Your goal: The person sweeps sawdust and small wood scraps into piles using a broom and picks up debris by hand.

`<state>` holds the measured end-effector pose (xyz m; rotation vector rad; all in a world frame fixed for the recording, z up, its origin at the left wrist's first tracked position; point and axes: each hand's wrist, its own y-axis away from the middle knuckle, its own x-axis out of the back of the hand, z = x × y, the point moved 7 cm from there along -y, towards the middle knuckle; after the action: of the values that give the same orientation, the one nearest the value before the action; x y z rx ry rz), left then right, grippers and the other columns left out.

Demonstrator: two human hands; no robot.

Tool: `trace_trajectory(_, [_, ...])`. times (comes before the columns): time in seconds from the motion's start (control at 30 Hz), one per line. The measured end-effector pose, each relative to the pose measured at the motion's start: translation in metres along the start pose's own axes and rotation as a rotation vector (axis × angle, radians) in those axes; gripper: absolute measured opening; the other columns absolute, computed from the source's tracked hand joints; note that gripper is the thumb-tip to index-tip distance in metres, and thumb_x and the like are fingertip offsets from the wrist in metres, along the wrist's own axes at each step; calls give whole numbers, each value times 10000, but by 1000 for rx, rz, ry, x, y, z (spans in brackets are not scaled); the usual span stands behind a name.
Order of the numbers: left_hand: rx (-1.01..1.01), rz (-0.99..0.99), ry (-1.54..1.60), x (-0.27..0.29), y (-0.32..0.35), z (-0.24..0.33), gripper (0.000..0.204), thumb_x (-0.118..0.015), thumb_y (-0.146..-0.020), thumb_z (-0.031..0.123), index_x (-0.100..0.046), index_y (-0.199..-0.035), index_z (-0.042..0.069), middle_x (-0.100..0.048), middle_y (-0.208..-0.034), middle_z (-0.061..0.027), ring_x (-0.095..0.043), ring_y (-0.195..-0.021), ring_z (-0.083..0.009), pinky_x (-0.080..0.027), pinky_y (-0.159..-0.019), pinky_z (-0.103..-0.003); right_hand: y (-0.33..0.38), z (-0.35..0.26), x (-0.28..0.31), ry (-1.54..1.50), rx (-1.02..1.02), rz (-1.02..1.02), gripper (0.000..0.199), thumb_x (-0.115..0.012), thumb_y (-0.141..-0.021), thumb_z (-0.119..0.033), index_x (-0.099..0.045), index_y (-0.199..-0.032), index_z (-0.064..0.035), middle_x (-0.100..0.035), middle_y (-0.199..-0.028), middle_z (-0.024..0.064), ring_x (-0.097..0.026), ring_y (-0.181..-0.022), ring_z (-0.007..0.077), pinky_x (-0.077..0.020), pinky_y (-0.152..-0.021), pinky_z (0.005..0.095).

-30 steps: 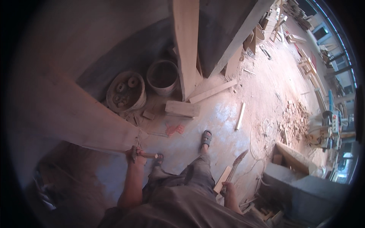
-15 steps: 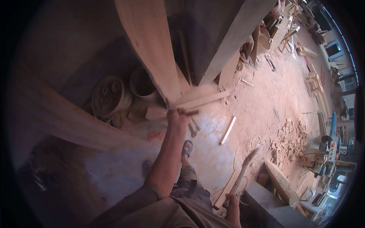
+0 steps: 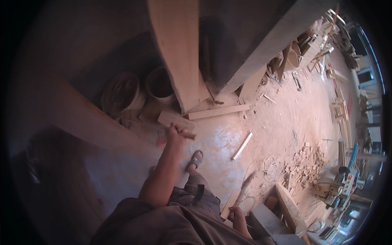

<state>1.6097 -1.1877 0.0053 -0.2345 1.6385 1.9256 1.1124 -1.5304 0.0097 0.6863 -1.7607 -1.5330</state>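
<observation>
Head view: left hand [image 3: 174, 130] clenched round a stick [image 3: 189, 134] out over the floor [image 3: 269, 126], right hand [image 3: 236, 213] round a strip [image 3: 231, 203] beside the trousers [image 3: 197, 185]; neither set down, what's done or left I can't tell.

One head-worn fisheye view looks steeply down from close above the dark brown cloth shirt [image 3: 163, 224], facing the dusty tan floor [image 3: 286, 114].
</observation>
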Motion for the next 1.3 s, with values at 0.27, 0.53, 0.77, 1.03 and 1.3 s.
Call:
trace_trajectory(0.27, [56, 289, -117, 185, 101, 79, 221, -634, -952, 282, -501, -816, 172, -436, -643, 42, -371, -467, -105, -331, -469, -303, 106, -60, -116, 805, 312, -204, 276, -594, -912, -316, -704, -950, -65, -556, -697, 3, -518, -609, 133, -406, -587, 258])
trace_trajectory(0.53, [212, 126, 60, 269, 187, 121, 218, -606, -977, 222, -495, -816, 125, -450, -659, 4, -390, -511, -111, -327, -504, -314, 54, -49, -219, 1719, 374, -237, 190, -685, -836, -164, -640, -745, -3, -539, -546, 62, -529, -431, 183, -390, -379, 336])
trace_trajectory(0.77, [128, -126, 236, 385, 261, 227, 220, -552, -980, 204, -486, -805, 87, -472, -712, -16, -406, -556, -115, -336, -508, -289, 73, -17, -309, 1758, 95, -36, 279, -679, -863, -278, -682, -853, 1, -650, -655, 110, -586, -464, 245, -462, -415, 386])
trace_trajectory(1.03, [-90, 35, 365, 542, 319, 281, 235, -619, -970, 287, -468, -899, 120, -461, -689, -12, -441, -525, -137, -349, -463, -320, 153, 61, -452, 1785, 217, -10, 341, -704, -853, -247, -662, -1063, 18, -704, -847, 123, -673, -649, 248, -563, -607, 409])
trace_trajectory(1.3, [-280, 435, 578, 697, 350, 322, 318, -636, -979, 374, -420, -956, 142, -416, -613, -8, -363, -437, -126, -299, -393, -281, 134, 158, -578, 2039, 169, -124, 315, -744, -764, -249, -681, -986, -35, -661, -789, 91, -627, -628, 234, -504, -576, 395])
